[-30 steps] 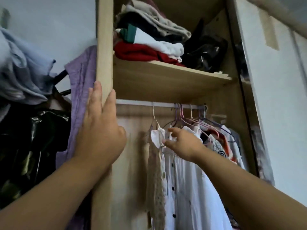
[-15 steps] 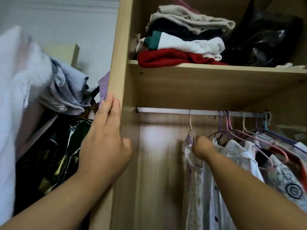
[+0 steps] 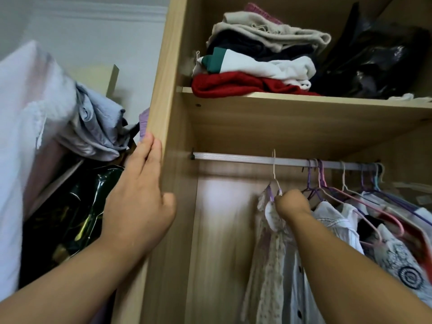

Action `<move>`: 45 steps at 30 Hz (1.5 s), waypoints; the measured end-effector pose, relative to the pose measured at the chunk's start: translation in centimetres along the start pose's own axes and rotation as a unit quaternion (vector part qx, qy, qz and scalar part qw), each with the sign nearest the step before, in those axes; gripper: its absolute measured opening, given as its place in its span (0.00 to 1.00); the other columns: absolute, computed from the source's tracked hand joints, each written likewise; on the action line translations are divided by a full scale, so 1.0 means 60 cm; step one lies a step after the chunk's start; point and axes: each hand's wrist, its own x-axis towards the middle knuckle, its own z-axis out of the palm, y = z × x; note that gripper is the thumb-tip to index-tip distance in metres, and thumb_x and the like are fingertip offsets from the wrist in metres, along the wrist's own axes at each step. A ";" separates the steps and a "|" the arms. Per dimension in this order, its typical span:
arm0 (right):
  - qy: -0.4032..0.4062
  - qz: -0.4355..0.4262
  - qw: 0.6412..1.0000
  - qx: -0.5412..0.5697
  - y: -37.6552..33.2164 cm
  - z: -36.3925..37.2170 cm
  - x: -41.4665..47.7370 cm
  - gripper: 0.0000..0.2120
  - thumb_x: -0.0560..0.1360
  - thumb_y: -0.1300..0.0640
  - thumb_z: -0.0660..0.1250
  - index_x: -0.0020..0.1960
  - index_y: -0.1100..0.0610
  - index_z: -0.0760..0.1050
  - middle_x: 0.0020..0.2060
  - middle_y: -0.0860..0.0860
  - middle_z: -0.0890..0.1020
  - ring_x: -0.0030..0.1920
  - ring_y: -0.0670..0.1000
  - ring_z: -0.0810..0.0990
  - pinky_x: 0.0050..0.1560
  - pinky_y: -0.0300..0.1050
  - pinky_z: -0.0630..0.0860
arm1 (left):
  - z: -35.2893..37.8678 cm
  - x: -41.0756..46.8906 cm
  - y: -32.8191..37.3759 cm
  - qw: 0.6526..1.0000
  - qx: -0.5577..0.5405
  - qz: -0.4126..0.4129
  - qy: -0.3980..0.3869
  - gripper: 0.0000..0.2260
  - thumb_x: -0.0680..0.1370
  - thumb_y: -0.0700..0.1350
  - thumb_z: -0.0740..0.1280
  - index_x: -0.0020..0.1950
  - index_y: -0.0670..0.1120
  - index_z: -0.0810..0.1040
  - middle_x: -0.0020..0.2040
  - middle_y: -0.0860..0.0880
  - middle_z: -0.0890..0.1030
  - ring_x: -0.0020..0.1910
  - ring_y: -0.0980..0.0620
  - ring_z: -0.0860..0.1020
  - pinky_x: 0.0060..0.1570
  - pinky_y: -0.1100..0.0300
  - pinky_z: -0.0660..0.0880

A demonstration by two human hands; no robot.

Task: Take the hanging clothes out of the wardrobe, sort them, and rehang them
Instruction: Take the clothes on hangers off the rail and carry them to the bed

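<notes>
A metal rail (image 3: pixel 245 158) runs under the wardrobe shelf. Several garments on wire hangers hang from it, bunched toward the right. The leftmost is a pale floral dress (image 3: pixel 264 265) on a white hanger (image 3: pixel 274 174). My right hand (image 3: pixel 291 203) grips that hanger just below its hook, at the dress's neck. Beside it hang a white buttoned shirt (image 3: pixel 332 220) and a white printed top (image 3: pixel 402 265) on purple and pink hangers. My left hand (image 3: pixel 138 202) rests flat with straight fingers on the wardrobe's left side panel (image 3: pixel 163 90).
Folded clothes (image 3: pixel 254 66) are stacked on the shelf (image 3: pixel 304 99) above the rail, with a black plastic bag (image 3: pixel 374 64) to their right. Left of the wardrobe lie heaped pale blue clothes (image 3: pixel 93 127) and a dark shiny bag (image 3: pixel 70 211).
My right hand moved up from the dress's collar and closed round the white hanger's neck. The view shifted right and up. My left hand stayed on the panel.
</notes>
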 end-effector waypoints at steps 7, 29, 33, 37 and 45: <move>-0.003 -0.046 0.999 -0.025 0.021 -0.062 -0.023 0.16 0.78 0.55 0.60 0.49 0.67 0.78 0.47 0.63 0.81 0.50 0.62 0.78 0.42 0.42 0.66 | -0.003 -0.002 0.002 1.000 0.001 0.003 -0.009 0.39 0.68 0.40 0.66 0.77 0.46 0.55 0.78 0.53 0.52 0.73 0.52 0.59 0.62 0.52 0.68; -0.113 0.037 0.991 -0.060 0.277 -0.379 -0.571 0.10 0.74 0.60 0.66 0.37 0.50 0.80 0.31 0.47 0.81 0.32 0.43 0.76 0.38 0.42 0.72 | 0.180 -0.322 0.276 0.746 -0.408 0.125 -0.511 0.23 0.80 0.39 0.60 0.75 0.43 0.61 0.73 0.41 0.65 0.72 0.46 0.65 0.68 0.60 0.60; -0.077 0.140 0.980 -0.118 0.275 -0.390 -0.728 0.10 0.74 0.57 0.69 0.39 0.44 0.81 0.30 0.47 0.80 0.31 0.39 0.73 0.35 0.36 0.70 | 0.183 -0.446 0.299 0.670 -0.474 0.091 -0.564 0.07 0.81 0.44 0.60 0.53 0.46 0.77 0.43 0.47 0.78 0.44 0.44 0.78 0.40 0.57 0.71; 0.021 0.267 0.934 -0.238 0.260 -0.377 -0.899 0.07 0.73 0.51 0.68 0.37 0.44 0.80 0.30 0.43 0.80 0.31 0.38 0.75 0.34 0.33 0.68 | 0.133 -0.546 0.309 0.570 -0.518 0.160 -0.617 0.08 0.81 0.46 0.60 0.47 0.47 0.76 0.44 0.45 0.81 0.45 0.48 0.77 0.44 0.58 0.70; 0.142 0.505 0.782 -0.337 0.184 -0.295 -1.253 0.07 0.74 0.49 0.66 0.39 0.47 0.79 0.29 0.46 0.77 0.36 0.48 0.77 0.35 0.40 0.66 | -0.069 -0.695 0.274 0.398 -0.606 0.277 -0.630 0.05 0.79 0.43 0.65 0.44 0.51 0.77 0.28 0.58 0.76 0.28 0.62 0.72 0.29 0.66 0.64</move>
